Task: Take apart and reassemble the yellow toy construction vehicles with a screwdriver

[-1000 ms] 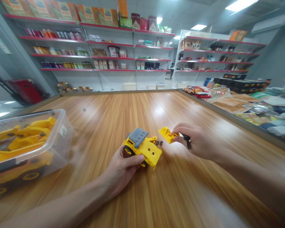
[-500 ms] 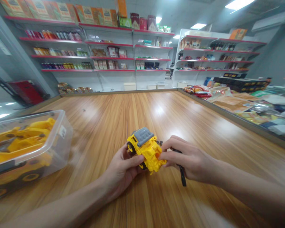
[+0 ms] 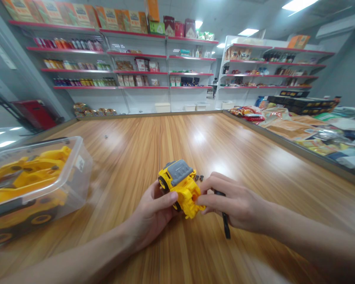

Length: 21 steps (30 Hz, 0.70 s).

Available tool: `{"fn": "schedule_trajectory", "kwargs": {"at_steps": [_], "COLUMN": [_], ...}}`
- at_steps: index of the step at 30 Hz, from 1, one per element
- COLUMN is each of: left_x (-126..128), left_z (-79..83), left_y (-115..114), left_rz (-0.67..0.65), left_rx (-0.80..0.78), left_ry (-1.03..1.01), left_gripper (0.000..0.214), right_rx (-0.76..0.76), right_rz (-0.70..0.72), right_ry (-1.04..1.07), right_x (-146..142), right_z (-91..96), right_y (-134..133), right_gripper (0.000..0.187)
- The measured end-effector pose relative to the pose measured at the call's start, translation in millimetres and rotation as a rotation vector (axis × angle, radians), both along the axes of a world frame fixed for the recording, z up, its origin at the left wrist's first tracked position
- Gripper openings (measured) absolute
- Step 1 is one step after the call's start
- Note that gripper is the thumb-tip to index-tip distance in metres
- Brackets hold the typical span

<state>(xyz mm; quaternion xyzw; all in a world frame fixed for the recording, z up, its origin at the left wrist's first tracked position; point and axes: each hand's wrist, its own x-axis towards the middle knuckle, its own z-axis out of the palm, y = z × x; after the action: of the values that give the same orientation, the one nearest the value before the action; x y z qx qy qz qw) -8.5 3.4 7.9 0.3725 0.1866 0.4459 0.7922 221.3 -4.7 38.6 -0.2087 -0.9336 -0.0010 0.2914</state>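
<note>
In the head view, my left hand [image 3: 158, 207] is closed around a yellow toy truck [image 3: 185, 191] with a grey panel on top and black wheels. The truck is tilted, its thumb-side gripped low, above the table. My right hand [image 3: 233, 197] has its fingertips pinched at the truck's right end; whatever lies between them is hidden. A slim black stick-shaped tool [image 3: 226, 225] is tucked in that same hand and points down toward me. Small dark screws [image 3: 199, 178] lie on the table just beyond the truck.
To the left stands a clear plastic bin [image 3: 79, 177] full of yellow toy vehicle parts. A tiny dark piece [image 3: 106, 137] sits farther back on the wooden table [image 3: 130, 157]. Packaged goods [image 3: 296, 130] are heaped beyond the right edge, and stocked shelves [image 3: 139, 71] line the back.
The truck's right end has tipped slightly downward in my left hand. My right hand has shifted a little, and the dark screws behind the truck show more plainly.
</note>
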Motion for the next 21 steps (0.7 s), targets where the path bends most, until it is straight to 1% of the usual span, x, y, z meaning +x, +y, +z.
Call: {"fn": "schedule_trajectory", "kwargs": {"at_steps": [2, 5, 8, 9, 11, 13, 15, 16, 17, 18, 21], "left_x": [1.3, 4.2, 6.5, 6.8, 6.7, 5.5, 3.8, 3.0, 2.3, 1.8, 0.9], "left_z": [-1.6, -3.7, -3.6, -3.0, -1.4, 0.1, 1.1, 1.3, 1.5, 1.5, 1.5], "left_y": [-0.1, 0.0, -0.7, -1.2, -2.3, -2.8, -2.1, -1.3, -0.4, 0.6, 2.3], "left_rz": [0.015, 0.067, 0.116, 0.115, 0.092, 0.074, 0.065, 0.062, 0.057, 0.051, 0.052], "left_rx": [0.023, 0.056, 0.056, 0.045, 0.007, -0.041, -0.082, -0.096, -0.105, -0.109, -0.105], "left_ry": [0.032, 0.063, 0.081, 0.082, 0.074, 0.063, 0.058, 0.055, 0.053, 0.05, 0.052], "left_gripper": [0.037, 0.043, 0.046, 0.046, 0.045, 0.044, 0.043, 0.043, 0.043, 0.044, 0.047], "right_rx": [0.005, -0.003, -0.015, -0.023, -0.047, -0.064, -0.082, -0.1, -0.14, -0.176, -0.237], "right_rz": [0.004, -0.004, 0.002, 0.017, 0.036, -0.02, -0.163, -0.24, -0.296, -0.322, -0.332], "right_ry": [0.006, 0.007, 0.036, 0.058, 0.141, 0.267, 0.359, 0.362, 0.32, 0.262, 0.154], "right_x": [-2.3, -7.6, -11.4, -11.3, -7.9, -0.7, 8.7, 13.5, 18.0, 21.9, 29.2], "right_z": [-0.9, -3.2, -3.9, -3.2, -1.2, 0.1, -2.3, -5.4, -9.8, -15.2, -32.9], "right_y": [-0.7, -1.0, -1.0, -0.8, 1.0, 5.8, 14.6, 20.0, 25.8, 31.3, 44.4], "right_gripper": [0.014, 0.014, 0.014, 0.015, 0.024, 0.032, 0.03, 0.027, 0.024, 0.023, 0.024]}}
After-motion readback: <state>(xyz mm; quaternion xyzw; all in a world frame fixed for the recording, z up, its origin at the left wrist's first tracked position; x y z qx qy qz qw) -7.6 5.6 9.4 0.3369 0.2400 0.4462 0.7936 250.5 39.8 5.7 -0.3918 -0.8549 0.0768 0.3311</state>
